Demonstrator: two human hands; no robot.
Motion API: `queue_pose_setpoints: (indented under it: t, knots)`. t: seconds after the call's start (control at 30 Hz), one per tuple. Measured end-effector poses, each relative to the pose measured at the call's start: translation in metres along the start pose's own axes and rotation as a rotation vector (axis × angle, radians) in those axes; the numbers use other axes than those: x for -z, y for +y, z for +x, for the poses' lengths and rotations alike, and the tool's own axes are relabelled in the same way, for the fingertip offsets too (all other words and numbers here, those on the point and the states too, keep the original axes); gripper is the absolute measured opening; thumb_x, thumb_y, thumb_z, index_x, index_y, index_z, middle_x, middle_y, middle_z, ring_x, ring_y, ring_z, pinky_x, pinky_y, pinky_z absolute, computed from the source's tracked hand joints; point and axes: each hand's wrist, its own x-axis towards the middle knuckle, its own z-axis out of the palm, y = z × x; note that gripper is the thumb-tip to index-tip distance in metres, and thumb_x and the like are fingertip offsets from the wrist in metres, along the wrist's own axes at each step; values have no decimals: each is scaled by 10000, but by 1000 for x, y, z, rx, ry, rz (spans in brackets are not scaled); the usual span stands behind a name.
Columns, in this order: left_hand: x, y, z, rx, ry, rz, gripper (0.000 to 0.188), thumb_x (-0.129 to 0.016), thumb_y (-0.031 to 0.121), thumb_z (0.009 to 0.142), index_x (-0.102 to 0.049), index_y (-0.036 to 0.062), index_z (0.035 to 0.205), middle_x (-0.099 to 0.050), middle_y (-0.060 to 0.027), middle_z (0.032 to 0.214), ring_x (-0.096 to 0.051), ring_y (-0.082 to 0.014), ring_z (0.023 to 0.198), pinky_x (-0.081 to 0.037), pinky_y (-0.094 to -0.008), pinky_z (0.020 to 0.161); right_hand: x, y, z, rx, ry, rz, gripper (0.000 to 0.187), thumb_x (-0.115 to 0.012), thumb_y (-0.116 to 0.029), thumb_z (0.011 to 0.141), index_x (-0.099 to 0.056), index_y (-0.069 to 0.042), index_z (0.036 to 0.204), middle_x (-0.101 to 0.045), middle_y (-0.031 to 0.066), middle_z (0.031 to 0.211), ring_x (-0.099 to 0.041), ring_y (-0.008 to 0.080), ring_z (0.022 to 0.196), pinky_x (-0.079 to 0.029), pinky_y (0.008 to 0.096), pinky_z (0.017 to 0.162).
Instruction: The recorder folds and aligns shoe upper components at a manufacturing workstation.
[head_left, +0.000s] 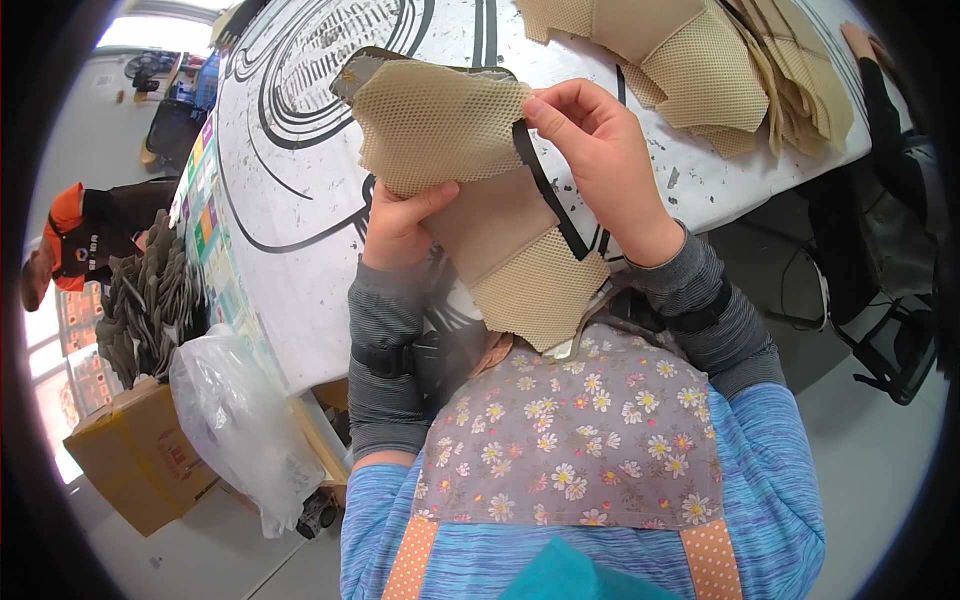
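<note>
In front of me I hold up a beige mesh fabric piece (pixel 440 120) with a smooth tan band across its middle and a dark edge showing behind its top. My left hand (pixel 405 220) grips its left side, thumb on the front, the other fingers hidden behind it. At its upper right corner my right hand (pixel 600 150) pinches the edge between thumb and forefinger. A narrow black strip (pixel 550 195) runs down the piece's right side, below my right fingertips. The lower mesh part hangs toward my flowered apron (pixel 570 430).
Several similar beige pieces (pixel 710 80) lie stacked on the white, black-lined table (pixel 310 210) at the far right. A cardboard box (pixel 140 450), a clear plastic bag (pixel 245 410) and dark grey pieces (pixel 155 300) stand left. Other people show at both sides; a chair (pixel 890 350) stands right.
</note>
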Motion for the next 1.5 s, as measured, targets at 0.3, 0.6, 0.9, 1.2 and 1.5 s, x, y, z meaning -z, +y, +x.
queue_pose_setpoints:
  t: [0.3, 0.6, 0.9, 1.2, 1.5]
  knots:
    - [1, -1, -1, -9, 0, -14, 450, -669, -48, 794, -579, 16, 1231, -647, -93, 1174, -608, -216, 1075, -458, -354, 964, -2, 1, 2, -16, 0, 65, 174, -670, -165, 931, -628, 3, 923, -653, 12, 842, -579, 50, 783, -469, 197, 706]
    - [4, -2, -1, -14, -6, -33, 448, -696, -42, 782, -584, 1, 1214, -651, -96, 1151, -611, -219, 1064, -470, -352, 938, -1, -2, 3, -46, -41, 108, 195, -683, -189, 922, -641, -1, 950, -665, 20, 878, -598, 64, 823, -482, 212, 770]
    - [-7, -1, 5, -219, 61, -94, 355, -639, 50, 896, -551, -13, 1234, -636, -93, 1151, -603, -206, 1059, -472, -347, 935, -2, -4, 5, -165, -204, 171, 332, -659, -192, 937, -647, 48, 1166, -693, 48, 1006, -624, 88, 922, -487, 220, 837]
    - [-14, 3, 11, -492, 457, 267, 77, -672, 52, 913, -627, -7, 933, -646, -100, 1063, -611, -153, 972, -485, -284, 861, -5, 8, 6, -94, -90, 160, 245, -676, -172, 924, -680, 47, 1033, -694, 32, 922, -603, 52, 815, -484, 193, 732]
    - [-16, -4, -2, -874, 334, 472, 75, -595, 48, 962, -537, 2, 950, -602, -108, 996, -556, -119, 841, -468, -257, 804, -8, 11, 8, -136, 28, 59, 229, -680, -183, 917, -689, 36, 985, -676, 0, 821, -560, 22, 715, -441, 177, 637]
